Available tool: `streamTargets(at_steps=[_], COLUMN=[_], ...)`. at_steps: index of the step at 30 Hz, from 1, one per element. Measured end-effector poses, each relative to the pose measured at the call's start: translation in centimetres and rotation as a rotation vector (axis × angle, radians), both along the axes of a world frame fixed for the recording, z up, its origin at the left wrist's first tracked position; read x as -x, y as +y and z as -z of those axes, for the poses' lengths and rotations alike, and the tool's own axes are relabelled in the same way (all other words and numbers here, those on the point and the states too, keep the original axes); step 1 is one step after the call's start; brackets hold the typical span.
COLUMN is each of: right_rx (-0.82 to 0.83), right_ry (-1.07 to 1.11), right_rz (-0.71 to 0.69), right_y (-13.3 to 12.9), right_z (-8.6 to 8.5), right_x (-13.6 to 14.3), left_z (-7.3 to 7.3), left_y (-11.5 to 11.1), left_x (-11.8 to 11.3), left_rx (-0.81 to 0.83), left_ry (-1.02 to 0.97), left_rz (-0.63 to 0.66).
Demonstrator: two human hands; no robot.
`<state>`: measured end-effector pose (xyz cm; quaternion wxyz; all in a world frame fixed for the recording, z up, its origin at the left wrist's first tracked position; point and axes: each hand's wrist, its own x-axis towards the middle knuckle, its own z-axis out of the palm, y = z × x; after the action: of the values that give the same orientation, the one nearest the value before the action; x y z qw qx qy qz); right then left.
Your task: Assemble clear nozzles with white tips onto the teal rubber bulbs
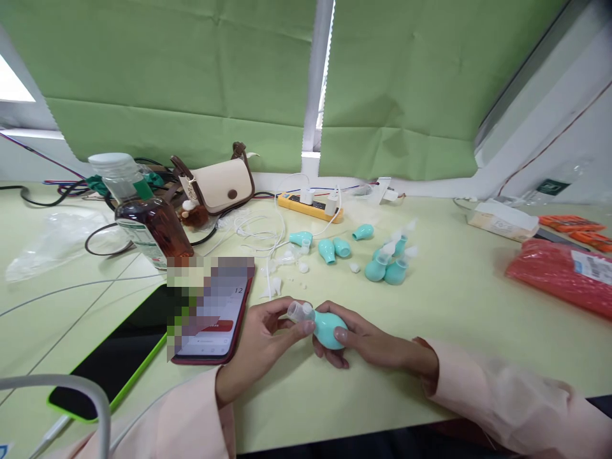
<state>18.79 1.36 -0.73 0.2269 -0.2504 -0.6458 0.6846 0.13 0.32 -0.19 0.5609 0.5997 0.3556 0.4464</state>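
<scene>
My right hand (358,331) is closed around a turquoise squeeze bulb (329,330), its thumb pressed on the round body. At the bulb's neck sits a clear plastic connector (301,312) with a small white cap, pinched between the thumb and fingers of my left hand (270,335). Beyond the hands lie loose turquoise bulbs (326,251) without nozzles. To their right stand several assembled bulbs (394,272) with clear pointed tips. Clear plastic pieces (287,257) and a small white round part (354,268) are scattered nearby.
On my left are a phone with a lit screen (224,319), a dark phone in a green case (129,344) and a bottle of brown liquid (153,229). A cream bag (220,185) and yellow power strip (310,208) stand behind. A red plastic package (549,271) lies right.
</scene>
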Motion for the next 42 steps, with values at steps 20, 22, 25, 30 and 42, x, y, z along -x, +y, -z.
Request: streamTargets(at_steps=[20,22,25,30,42], right_rx=[-1.4,-1.409,-1.407,-1.387,-1.293], right_ry=[-0.978,-1.024,-1.044,-1.113,-1.242], right_rz=[0.341,0.332,0.338,0.414,0.361], right_y=[10.5,10.6,10.7,11.7,12.4], right_z=[-0.9,-0.7,-0.8,-2.3,-1.1], right_x=[3.9,4.3,4.3,2.2,-0.4], left_z=[-0.5,-0.6,-0.5,-0.2,-0.6], left_y=[-1.0,-0.9,-0.9,-0.8,-0.9], left_x=[-0.4,-0.5,-0.7,-0.7,-0.5], left_rx=[0.178,0.179,0.191,0.178,0.221], left_ry=[-0.032,-0.012,0.006,0.009,0.028], left_rz=[0.052,0.036,0.035,0.077,0.099])
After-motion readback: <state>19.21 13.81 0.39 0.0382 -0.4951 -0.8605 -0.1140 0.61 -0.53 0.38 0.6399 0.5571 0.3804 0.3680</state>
